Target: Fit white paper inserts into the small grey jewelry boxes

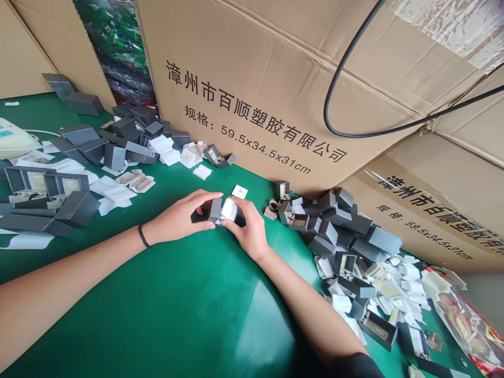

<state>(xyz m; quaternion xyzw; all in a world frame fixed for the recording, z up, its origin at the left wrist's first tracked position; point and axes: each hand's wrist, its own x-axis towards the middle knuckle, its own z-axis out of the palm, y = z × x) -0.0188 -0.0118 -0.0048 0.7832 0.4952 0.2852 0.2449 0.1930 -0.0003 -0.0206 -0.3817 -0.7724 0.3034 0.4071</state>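
Note:
Over the green table, my left hand (185, 215) grips a small dark grey hinged box (214, 210) between thumb and fingers. Right beside it, my right hand (250, 226) pinches a white folded paper piece (229, 209) at the box's open side. Whether the paper is inside the box or only against it, I cannot tell. Just beyond the fingers lies a small white card (239, 191) with a dark mark. A black band (144, 236) circles my left wrist.
Dark boxes (84, 142) and white papers (114, 190) are heaped at the left. Another pile of dark boxes (346, 220) and paper scraps (394, 289) spreads on the right, near a red-edged plastic bag (464, 320). Large cartons (252, 68) wall the back; a black cable (328, 105) hangs in front.

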